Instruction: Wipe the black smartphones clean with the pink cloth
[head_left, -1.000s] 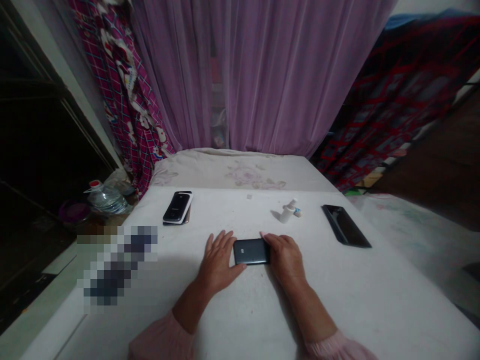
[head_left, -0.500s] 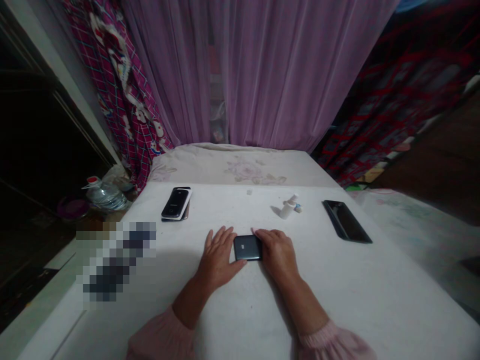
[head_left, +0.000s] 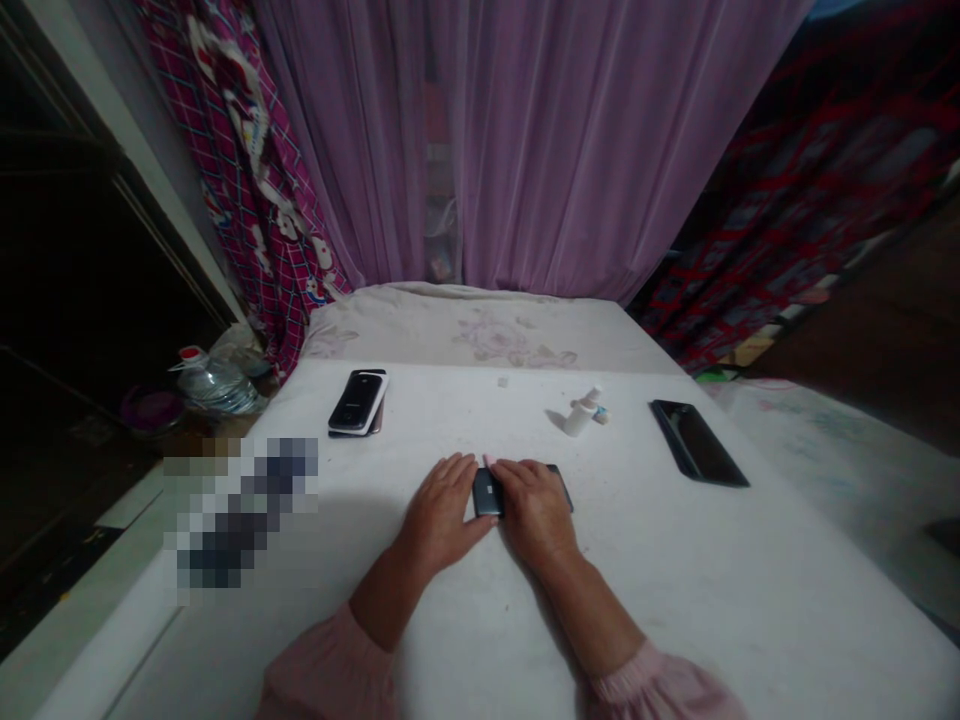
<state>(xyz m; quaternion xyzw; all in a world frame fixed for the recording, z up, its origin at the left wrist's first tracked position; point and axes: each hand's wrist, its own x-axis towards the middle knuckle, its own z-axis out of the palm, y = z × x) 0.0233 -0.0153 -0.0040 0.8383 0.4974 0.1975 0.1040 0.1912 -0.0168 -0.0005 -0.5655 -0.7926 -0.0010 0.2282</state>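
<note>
A dark phone (head_left: 488,495) lies lengthwise across the white table, its back with a small light logo facing up. My left hand (head_left: 442,500) holds its left end, with the thumb along the near edge and the fingers at the far edge. Laid over the phone's middle is my right hand (head_left: 534,505), its fingers bent and close together. A small pinkish bit shows at its fingertips; what it is I cannot make out. The phone's right end sticks out past this hand.
Stacked phones (head_left: 360,402) lie at the back left. A white spray bottle (head_left: 581,412) stands at the back right beside a small white-and-blue item. Farther right lies a dark tablet-like device (head_left: 699,443). A pixelated patch (head_left: 247,515) hides something on the left.
My right hand has slid left along the phone, from its right end to its middle, uncovering the right end. My left hand keeps its hold.
</note>
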